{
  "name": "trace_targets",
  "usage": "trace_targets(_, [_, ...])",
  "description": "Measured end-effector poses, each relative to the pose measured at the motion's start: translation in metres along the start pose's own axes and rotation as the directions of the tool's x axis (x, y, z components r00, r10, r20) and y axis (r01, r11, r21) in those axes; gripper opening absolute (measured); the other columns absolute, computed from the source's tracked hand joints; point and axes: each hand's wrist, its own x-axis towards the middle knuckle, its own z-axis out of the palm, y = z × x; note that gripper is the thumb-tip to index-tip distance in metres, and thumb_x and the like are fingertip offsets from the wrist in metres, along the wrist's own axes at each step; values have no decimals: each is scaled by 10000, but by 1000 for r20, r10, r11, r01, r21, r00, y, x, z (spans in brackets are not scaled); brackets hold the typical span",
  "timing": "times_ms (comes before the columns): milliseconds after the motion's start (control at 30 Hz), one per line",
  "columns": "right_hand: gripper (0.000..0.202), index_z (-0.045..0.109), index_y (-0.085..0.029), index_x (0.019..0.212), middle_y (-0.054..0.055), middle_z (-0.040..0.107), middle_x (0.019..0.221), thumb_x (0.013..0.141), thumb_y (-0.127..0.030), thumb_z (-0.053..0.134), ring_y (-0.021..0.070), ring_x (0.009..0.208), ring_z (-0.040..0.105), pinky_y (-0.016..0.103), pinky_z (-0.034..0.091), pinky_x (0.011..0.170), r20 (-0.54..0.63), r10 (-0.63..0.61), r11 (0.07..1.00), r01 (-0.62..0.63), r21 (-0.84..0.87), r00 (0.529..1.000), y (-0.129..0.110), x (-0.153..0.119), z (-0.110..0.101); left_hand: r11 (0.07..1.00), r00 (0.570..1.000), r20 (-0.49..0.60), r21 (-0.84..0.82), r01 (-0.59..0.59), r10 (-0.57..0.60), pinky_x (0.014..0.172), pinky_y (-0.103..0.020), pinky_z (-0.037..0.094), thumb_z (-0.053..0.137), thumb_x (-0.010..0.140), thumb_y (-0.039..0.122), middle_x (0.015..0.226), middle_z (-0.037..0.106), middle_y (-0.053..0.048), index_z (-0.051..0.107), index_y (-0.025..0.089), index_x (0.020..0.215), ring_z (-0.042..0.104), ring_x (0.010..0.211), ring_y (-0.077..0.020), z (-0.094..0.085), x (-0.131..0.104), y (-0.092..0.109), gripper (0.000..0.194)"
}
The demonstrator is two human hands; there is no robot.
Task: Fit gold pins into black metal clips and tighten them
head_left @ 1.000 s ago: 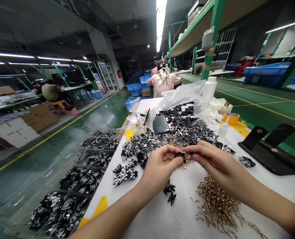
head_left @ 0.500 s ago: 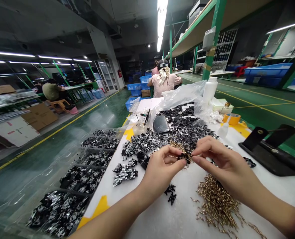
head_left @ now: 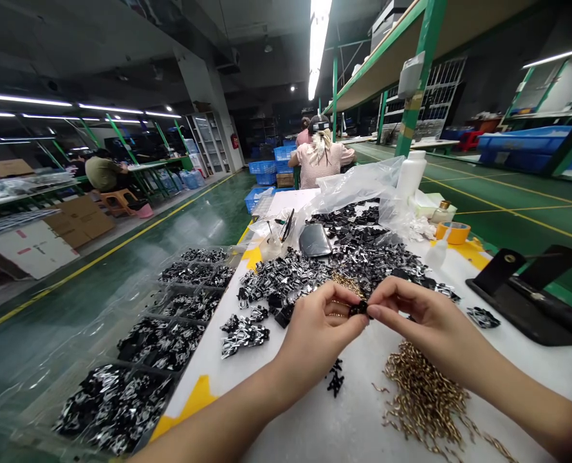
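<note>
Two hands pinching: left hand (head_left: 320, 321) clamped on a small black part (head_left: 358, 308), right hand (head_left: 423, 316) gripping its 3 o'clock end. Forearms run in from 7 and 4 o'clock, over the worktop (head_left: 353, 427). Gold pieces (head_left: 425, 395) piled at 5, black-and-silver clips (head_left: 286, 276) heaped at 10.

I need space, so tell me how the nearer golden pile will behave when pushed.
The nearer golden pile would likely spread, since strays lie around its edge. Its wavy pieces may snag one another; their metallic sheen suggests stiffness.
</note>
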Motion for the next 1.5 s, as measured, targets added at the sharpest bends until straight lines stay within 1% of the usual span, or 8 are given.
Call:
trace_targets(167, [172, 542, -229, 812, -22, 465, 691, 854, -392, 508, 118, 645, 427, 254, 341, 580, -14, -8, 1000, 8, -18, 1000, 1, 0, 1, 997, 999, -5, 64, -52, 53, 670, -263, 467, 612, 773, 239, 802, 607, -45, 537, 145, 868, 582, 742, -143, 0, 0, -1, 153])
trace_targets(300, [166, 512, -237, 827, -27, 448, 691, 854, -400, 505, 123, 647, 425, 253, 344, 567, -42, -14, 999, 13, -38, 999, 1, -1, 2, 992, 996, -15, 92, -87, 89, 688, -265, 480, 588, 795, 246, 827, 608, -45, 546, 148, 867, 587, 757, -143, 0, -1, 0, 129])
trace_targets(533, [126, 511, -238, 883, -2, 551, 802, 889, -344, 445, 149, 738, 501, 285, 387, 656, 20, -15, 998, 16, -61, 1000, -7, -3, 2, 965, 981, -26, 188, -183, 191, 724, -270, 478, 561, 813, 213, 880, 619, -24, 568, 176, 879, 581, 792, -143, -1, -2, 0, 76])
trace_targets(833, [142, 499, -216, 834, 10, 516, 750, 899, -315, 420, 148, 695, 476, 285, 374, 622, 54, -21, 996, 25, -82, 998, -8, -3, 4, 947, 974, -13, 235, -218, 227, 740, -247, 475, 533, 815, 163, 889, 620, -21, 573, 173, 878, 581, 810, -135, -1, -2, 1, 75])
trace_targets(1033, [152, 463, -212, 768, -3, 476, 710, 895, -288, 428, 134, 662, 447, 268, 362, 597, 45, -6, 997, 9, -71, 999, -10, -5, 5, 944, 976, -25, 261, -202, 216, 727, -260, 462, 546, 801, 160, 861, 620, -27, 578, 170, 863, 571, 778, -143, 0, -5, 0, 71])
trace_targets(1167, [166, 482, -211, 775, -9, 488, 720, 897, -310, 430, 129, 674, 459, 266, 367, 608, 60, 1, 999, 2, -50, 998, -10, -5, 3, 965, 983, -30, 198, -171, 180, 732, -266, 450, 552, 797, 170, 865, 621, -34, 586, 163, 870, 561, 787, -147, 0, -5, 2, 81])
trace_targets(1367, [123, 508, -233, 894, 8, 536, 825, 911, -307, 411, 145, 778, 513, 288, 408, 678, 34, -65, 998, 64, 13, 997, -10, -3, -1, 997, 1000, 9, -77, -11, 12, 683, -240, 431, 577, 781, 177, 799, 583, -20, 585, 143, 885, 532, 733, -118, -2, 1, 9, 110])
trace_targets(1500, [134, 536, -246, 968, 30, 565, 920, 910, -267, 417, 159, 848, 540, 309, 433, 732, 92, -132, 991, 132, 4, 987, -13, -4, -4, 956, 988, 122, -268, 122, -92, 675, -235, 427, 588, 750, 149, 790, 574, -17, 598, 132, 860, 512, 693, -99, -6, 6, 8, 112])
